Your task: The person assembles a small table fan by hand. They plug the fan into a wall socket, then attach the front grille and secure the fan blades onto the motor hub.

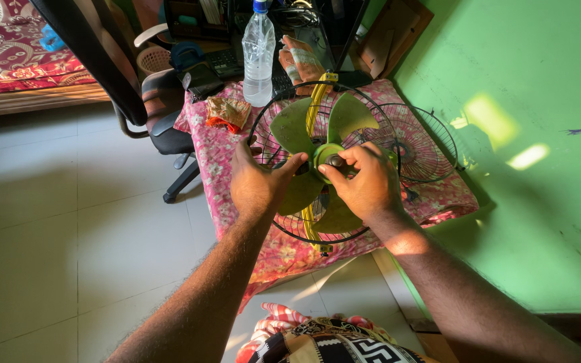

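A green three-bladed fan blade [344,117] sits inside a black wire rear guard [270,114] with a yellow band, lying on a table under a pink flowered cloth [216,161]. My left hand [257,181] grips the left blade near the hub, thumb stretched toward the centre. My right hand [368,181] pinches the small dark cap [335,161] on the hub with its fingertips. The loose front wire guard [425,144] lies just behind, to the right.
A clear plastic water bottle [259,57] stands at the table's back. A crumpled snack wrapper [226,111] lies beside it. A black office chair [163,107] stands left of the table. A green wall [526,168] runs close on the right.
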